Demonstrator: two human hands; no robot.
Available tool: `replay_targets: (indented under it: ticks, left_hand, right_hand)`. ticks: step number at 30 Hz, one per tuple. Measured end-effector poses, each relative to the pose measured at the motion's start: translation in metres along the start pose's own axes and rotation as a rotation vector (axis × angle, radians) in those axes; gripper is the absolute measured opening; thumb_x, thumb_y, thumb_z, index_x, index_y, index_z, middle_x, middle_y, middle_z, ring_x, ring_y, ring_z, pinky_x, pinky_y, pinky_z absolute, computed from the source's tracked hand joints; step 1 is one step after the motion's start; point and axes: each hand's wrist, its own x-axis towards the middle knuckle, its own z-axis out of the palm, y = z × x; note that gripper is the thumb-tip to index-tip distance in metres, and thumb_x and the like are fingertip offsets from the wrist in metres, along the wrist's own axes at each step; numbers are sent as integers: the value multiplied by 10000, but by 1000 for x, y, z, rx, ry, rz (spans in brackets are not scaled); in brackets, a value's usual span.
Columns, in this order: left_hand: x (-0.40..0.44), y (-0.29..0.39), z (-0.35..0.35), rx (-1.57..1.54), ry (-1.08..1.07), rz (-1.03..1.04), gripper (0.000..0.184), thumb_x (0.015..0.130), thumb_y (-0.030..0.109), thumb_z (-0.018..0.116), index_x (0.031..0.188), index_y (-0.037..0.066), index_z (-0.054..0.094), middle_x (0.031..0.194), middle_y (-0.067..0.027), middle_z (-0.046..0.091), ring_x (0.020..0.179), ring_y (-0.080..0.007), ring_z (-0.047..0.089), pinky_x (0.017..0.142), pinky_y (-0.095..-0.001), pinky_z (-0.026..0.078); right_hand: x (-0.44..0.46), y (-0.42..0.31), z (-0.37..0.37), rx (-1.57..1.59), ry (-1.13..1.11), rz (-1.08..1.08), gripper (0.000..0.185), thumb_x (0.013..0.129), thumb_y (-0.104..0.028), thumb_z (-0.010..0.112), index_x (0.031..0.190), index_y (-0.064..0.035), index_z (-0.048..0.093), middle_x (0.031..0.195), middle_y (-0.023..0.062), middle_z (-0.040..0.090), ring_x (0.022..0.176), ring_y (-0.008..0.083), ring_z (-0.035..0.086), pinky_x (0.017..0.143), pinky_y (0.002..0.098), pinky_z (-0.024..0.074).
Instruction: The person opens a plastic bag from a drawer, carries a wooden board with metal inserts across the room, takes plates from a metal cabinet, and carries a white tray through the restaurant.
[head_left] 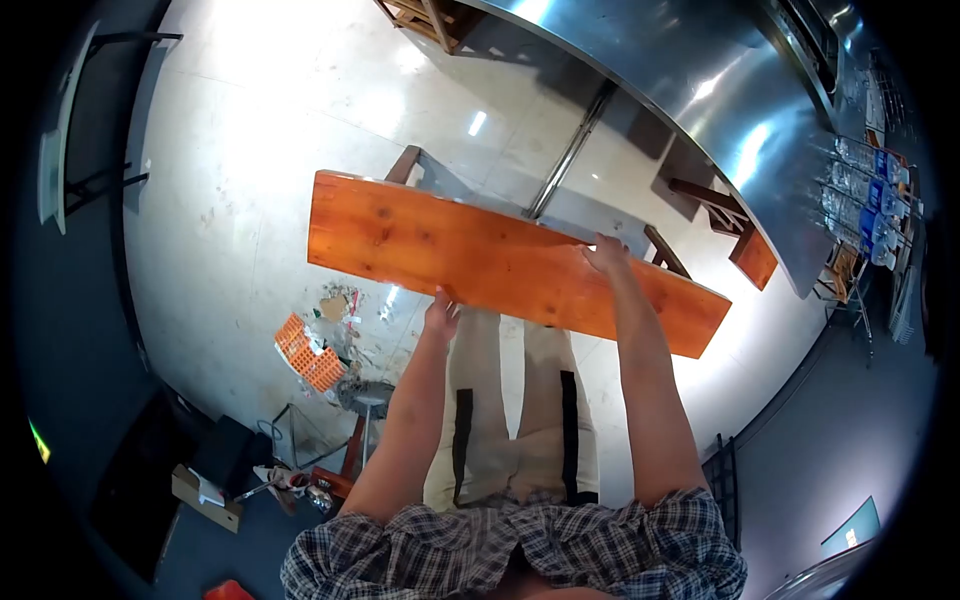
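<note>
One bench (470, 245): held crosswise ahead of the trouser legs (482, 400), just this side of the shiny metal tabletop (700, 90); cannot tell if clear of the floor (240, 130).
Left hand (441, 314): grip pinching the near edge, partly hidden underneath.
Right hand (606, 257): grip pinching the far edge, farther along.
Hand spacing: wide and on opposite edges, probably to balance a long board and check twisting.
Basket (308, 352): orange, tipped among floor litter.
Bottles (878, 222): wearing blue labels, too small to read.
</note>
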Motion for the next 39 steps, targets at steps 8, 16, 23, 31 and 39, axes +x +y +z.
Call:
replay_targets:
  ticks: [8,16,23,31,39]
  left_hand:
    - [-4,2,37,-194,-119,32,677,820,593,438,1343,203,254,1388,-17,275,1279,-245,252,1020,-518,215]
    - [10,44,88,-33,-102,67,663,823,608,408,1335,208,279,1378,-18,302,1268,-250,274,977,-559,269]
    - [34,104,178,53,-278,121,542,893,505,362,1301,150,327,1320,-33,364,1217,-244,332,941,-574,313]
    - [35,114,209,100,-169,69,525,916,451,346,1332,137,280,1360,-47,293,1252,-304,267,963,-592,285]
    - [-35,99,241,1164,383,1169,517,761,89,572,1234,30,372,1213,-203,379,1094,-384,400,946,-387,359]
  right_hand:
    - [28,42,17,124,-118,-60,568,791,-609,427,1049,-124,569,1107,111,558,1090,269,483,922,450,345]
    - [52,57,-14,298,16,-114,600,759,-632,467,982,-96,620,1025,125,604,1006,286,540,911,418,361]
    - [95,66,-70,333,160,8,665,778,-657,378,1160,-137,541,1157,114,556,1112,280,487,975,404,317]
    - [54,54,-69,275,704,-32,385,802,-268,517,1139,-82,527,1163,114,528,1049,306,502,894,406,404]
    - [-54,51,10,473,707,15,514,732,-92,550,1219,-19,404,1197,227,448,1106,367,439,923,421,391]
